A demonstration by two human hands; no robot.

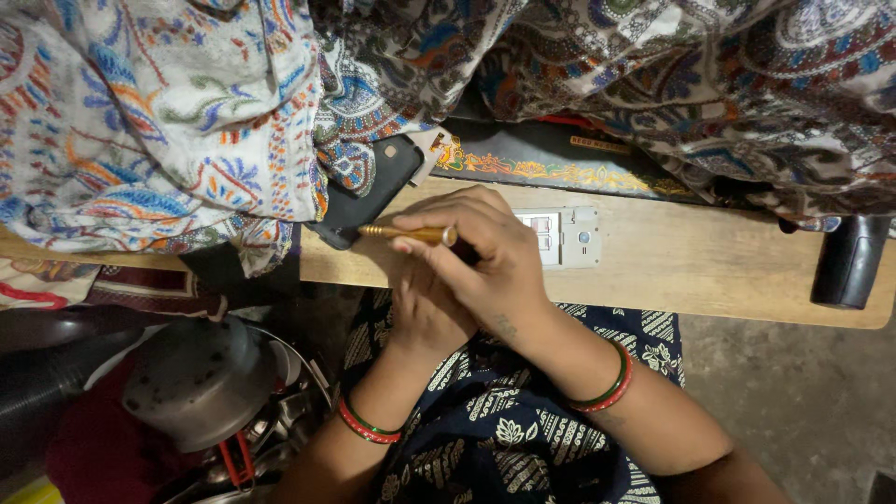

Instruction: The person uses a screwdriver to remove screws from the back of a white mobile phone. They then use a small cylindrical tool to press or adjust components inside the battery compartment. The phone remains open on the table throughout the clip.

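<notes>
My right hand (481, 257) holds a slim golden pen-like tool (406, 232) between thumb and fingers, its tip pointing left toward a black phone (371, 191). My left hand (425, 317) lies under the right one with its fingers hidden, so what it holds is unclear. Both wrists carry red and green bangles. The hands hover over the front edge of a wooden table (672, 266). A white switch plate (560, 236) lies on the table just right of my right hand.
Paisley-printed cloth (187, 112) covers the back of the table and drapes left. A black cylindrical object (847, 261) stands at the table's right end. A metal pot (201, 378) and utensils sit lower left. Dark printed fabric covers my lap.
</notes>
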